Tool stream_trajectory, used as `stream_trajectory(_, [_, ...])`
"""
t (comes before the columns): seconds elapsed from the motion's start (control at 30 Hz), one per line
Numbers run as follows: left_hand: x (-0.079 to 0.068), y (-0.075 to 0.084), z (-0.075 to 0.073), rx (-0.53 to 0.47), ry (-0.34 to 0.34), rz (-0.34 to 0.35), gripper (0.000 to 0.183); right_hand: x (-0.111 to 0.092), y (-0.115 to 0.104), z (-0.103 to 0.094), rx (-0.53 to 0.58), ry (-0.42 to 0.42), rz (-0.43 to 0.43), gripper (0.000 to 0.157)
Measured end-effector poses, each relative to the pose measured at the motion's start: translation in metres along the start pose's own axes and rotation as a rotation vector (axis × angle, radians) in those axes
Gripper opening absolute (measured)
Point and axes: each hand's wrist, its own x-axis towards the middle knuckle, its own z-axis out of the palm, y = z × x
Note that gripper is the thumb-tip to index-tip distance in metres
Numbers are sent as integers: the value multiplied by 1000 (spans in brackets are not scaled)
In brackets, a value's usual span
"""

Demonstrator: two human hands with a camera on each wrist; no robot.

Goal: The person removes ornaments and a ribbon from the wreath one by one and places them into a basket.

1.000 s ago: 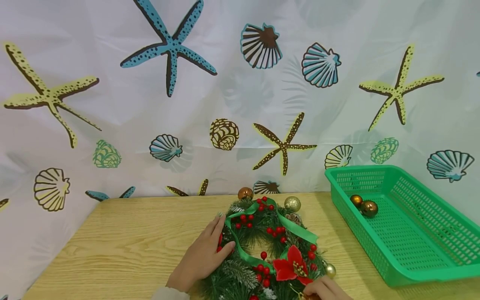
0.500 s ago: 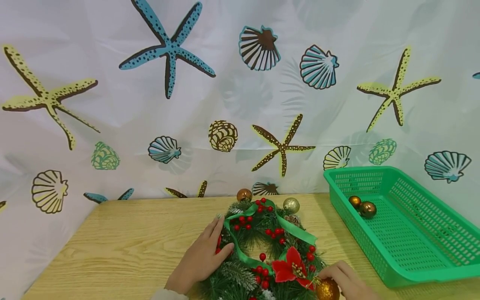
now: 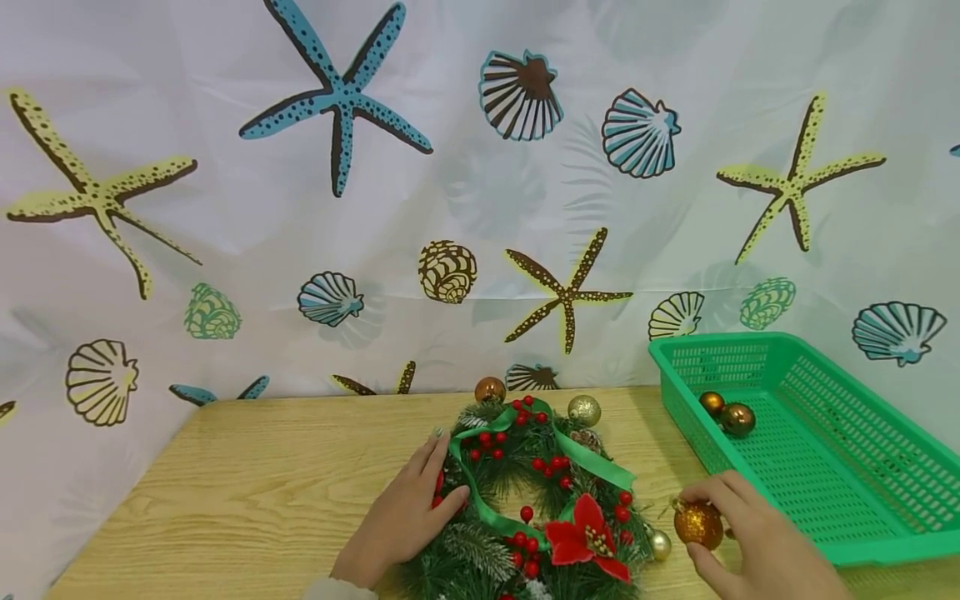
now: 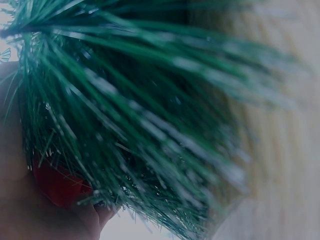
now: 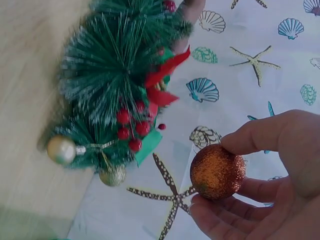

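A green Christmas wreath (image 3: 476,550) lies on the table, trimmed with red berries, a green ribbon (image 3: 596,464) and a red poinsettia flower (image 3: 572,542). On its left side rests my left hand (image 3: 401,512), fingers extended along the outer edge and thumb over the needles. My right hand (image 3: 772,550) pinches a glittery copper-orange bauble (image 3: 697,525) between thumb and fingers, between wreath and basket. The right wrist view shows that bauble (image 5: 217,171) close up. Green needles (image 4: 125,100) fill most of the left wrist view.
A green plastic basket (image 3: 720,467) stands on the right, holding two brown-orange baubles (image 3: 738,418). A copper bauble (image 3: 491,390) and a gold one (image 3: 584,410) sit at the wreath's far edge, a small gold bauble (image 3: 660,545) at its right. A seashell-print curtain (image 3: 390,233) hangs behind the table.
My right hand has moved right and away from the wreath's lower right, bringing the orange bauble beside the basket. My left hand has stayed on the wreath.
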Motion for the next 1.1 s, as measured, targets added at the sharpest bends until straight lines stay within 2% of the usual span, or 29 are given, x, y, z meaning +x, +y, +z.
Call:
stream_trajectory(0.2, [0,0,-1,3,2,4,78,9,7,-13,-74,22,16,40])
stream_trajectory(0.4, [0,1,0,-7,-6,5,78,15,18,-22,-96,31,29,38])
stream_trajectory(0.6, [0,1,-1,0,0,5,78,24,30,-32,-129,80,20,37])
stream_trajectory(0.77, [1,1,-2,-1,-3,10,78,28,40,-40,-166,59,68,33])
stream_trajectory(1.1, [0,0,0,-3,0,5,78,47,59,-55,-227,7,106,32])
